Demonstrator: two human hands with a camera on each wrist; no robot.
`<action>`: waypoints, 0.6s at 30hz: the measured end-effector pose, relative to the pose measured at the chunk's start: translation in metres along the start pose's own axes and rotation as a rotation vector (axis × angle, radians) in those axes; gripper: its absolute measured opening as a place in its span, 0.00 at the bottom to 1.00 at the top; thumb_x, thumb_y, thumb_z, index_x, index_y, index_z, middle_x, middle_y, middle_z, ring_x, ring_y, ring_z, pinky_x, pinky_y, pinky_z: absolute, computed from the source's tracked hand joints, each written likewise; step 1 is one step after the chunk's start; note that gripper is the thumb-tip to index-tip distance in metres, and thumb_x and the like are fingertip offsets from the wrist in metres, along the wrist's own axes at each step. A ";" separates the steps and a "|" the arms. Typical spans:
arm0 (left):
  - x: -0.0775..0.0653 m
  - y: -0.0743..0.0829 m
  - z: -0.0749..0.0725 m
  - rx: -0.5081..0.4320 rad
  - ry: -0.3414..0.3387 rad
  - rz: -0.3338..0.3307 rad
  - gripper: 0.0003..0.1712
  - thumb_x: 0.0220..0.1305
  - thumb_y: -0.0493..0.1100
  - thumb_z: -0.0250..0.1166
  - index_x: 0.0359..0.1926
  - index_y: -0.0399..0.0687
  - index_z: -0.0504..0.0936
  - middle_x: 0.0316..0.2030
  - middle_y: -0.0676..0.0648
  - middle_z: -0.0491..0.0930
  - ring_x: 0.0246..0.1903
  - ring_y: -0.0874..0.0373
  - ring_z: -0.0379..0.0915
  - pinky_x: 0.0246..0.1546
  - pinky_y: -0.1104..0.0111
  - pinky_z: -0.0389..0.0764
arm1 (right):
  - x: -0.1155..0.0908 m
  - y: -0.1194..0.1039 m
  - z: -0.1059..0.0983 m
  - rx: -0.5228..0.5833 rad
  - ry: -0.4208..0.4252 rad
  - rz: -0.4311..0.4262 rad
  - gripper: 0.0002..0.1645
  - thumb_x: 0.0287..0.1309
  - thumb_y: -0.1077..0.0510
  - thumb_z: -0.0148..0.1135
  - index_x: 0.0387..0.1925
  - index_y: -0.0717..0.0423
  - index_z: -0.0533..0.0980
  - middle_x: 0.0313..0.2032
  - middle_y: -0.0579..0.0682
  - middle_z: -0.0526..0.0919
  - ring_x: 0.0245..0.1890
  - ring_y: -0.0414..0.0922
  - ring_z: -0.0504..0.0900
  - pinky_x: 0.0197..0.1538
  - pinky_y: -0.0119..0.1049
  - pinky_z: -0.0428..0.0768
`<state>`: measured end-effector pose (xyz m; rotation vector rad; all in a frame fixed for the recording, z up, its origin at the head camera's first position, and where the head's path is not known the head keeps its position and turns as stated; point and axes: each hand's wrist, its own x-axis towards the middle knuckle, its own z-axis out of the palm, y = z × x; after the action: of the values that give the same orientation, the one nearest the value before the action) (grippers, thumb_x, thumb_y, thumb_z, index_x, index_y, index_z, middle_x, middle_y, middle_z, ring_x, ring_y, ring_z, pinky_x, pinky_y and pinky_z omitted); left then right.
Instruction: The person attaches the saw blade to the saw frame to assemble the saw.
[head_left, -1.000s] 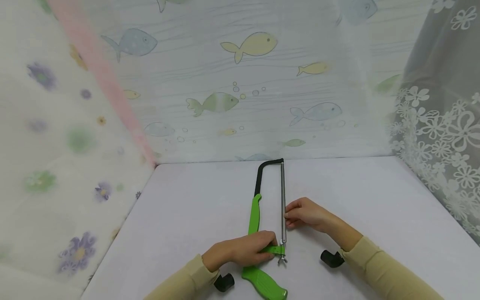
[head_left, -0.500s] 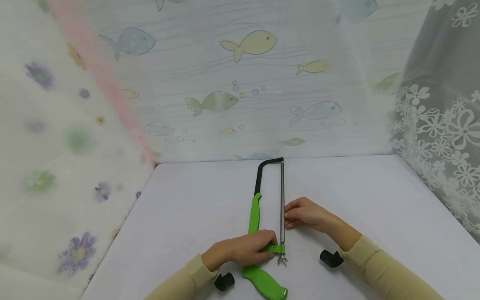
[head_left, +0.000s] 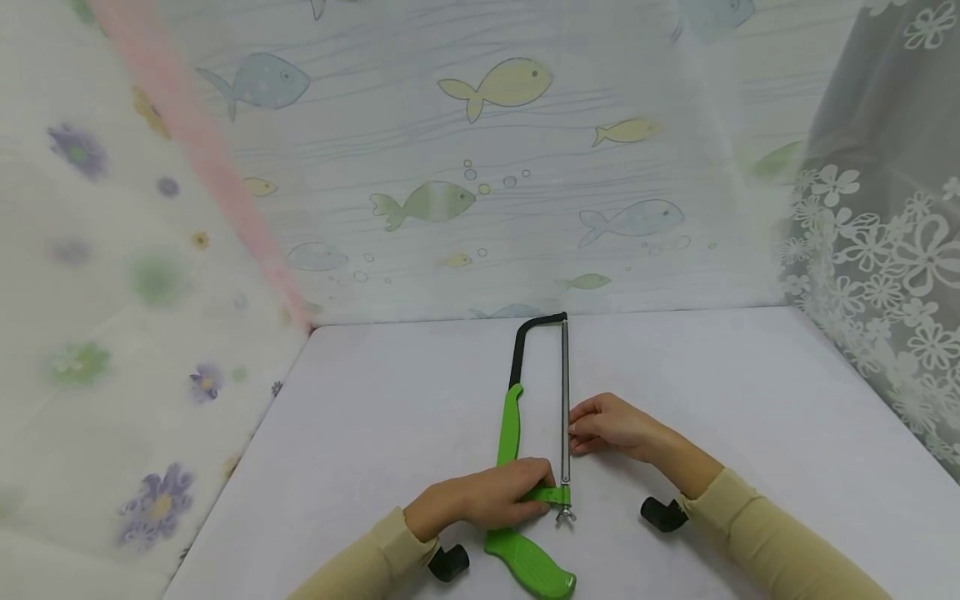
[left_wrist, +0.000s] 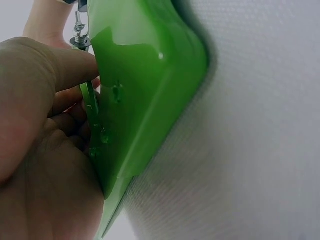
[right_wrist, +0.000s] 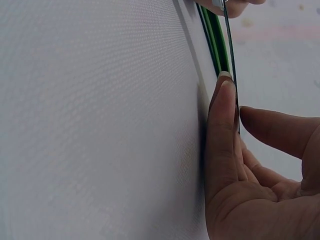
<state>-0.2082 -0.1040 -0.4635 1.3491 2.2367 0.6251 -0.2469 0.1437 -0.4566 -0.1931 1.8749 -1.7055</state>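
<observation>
The hacksaw [head_left: 525, 433] lies flat on the bench [head_left: 360, 433], right in front of me, its black end pointing away and its green handle [head_left: 534, 567] nearest me. My left hand [head_left: 480, 500] grips the green frame just above the handle, thumb by the wing nut [head_left: 564, 518]. My right hand [head_left: 611, 427] rests beside the blade [head_left: 565, 400], fingers nearly straight, fingertips [right_wrist: 225, 87] touching the blade's edge. Fish-print cloth [head_left: 495, 167] hangs behind.
</observation>
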 end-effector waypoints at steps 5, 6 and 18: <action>0.001 0.000 0.000 0.004 0.000 0.002 0.05 0.77 0.40 0.58 0.49 0.47 0.72 0.39 0.59 0.70 0.39 0.68 0.65 0.42 0.77 0.70 | -0.001 0.000 -0.001 -0.019 -0.002 -0.018 0.16 0.69 0.69 0.55 0.52 0.80 0.71 0.34 0.56 0.82 0.35 0.43 0.85 0.42 0.37 0.85; 0.002 0.000 0.000 0.006 0.001 0.002 0.05 0.77 0.40 0.58 0.49 0.47 0.72 0.39 0.59 0.69 0.39 0.69 0.65 0.42 0.77 0.70 | -0.002 0.000 -0.002 -0.032 -0.002 -0.028 0.16 0.69 0.69 0.55 0.52 0.80 0.71 0.34 0.56 0.83 0.35 0.44 0.85 0.42 0.37 0.85; 0.002 0.002 0.001 0.004 0.002 -0.004 0.05 0.76 0.40 0.59 0.49 0.48 0.73 0.38 0.59 0.70 0.39 0.69 0.66 0.42 0.77 0.71 | -0.020 0.005 0.003 -0.289 0.026 -0.114 0.13 0.68 0.63 0.60 0.46 0.72 0.77 0.32 0.55 0.86 0.32 0.48 0.86 0.38 0.41 0.85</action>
<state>-0.2069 -0.1017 -0.4639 1.3461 2.2431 0.6214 -0.2278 0.1513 -0.4545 -0.4006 2.1614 -1.5076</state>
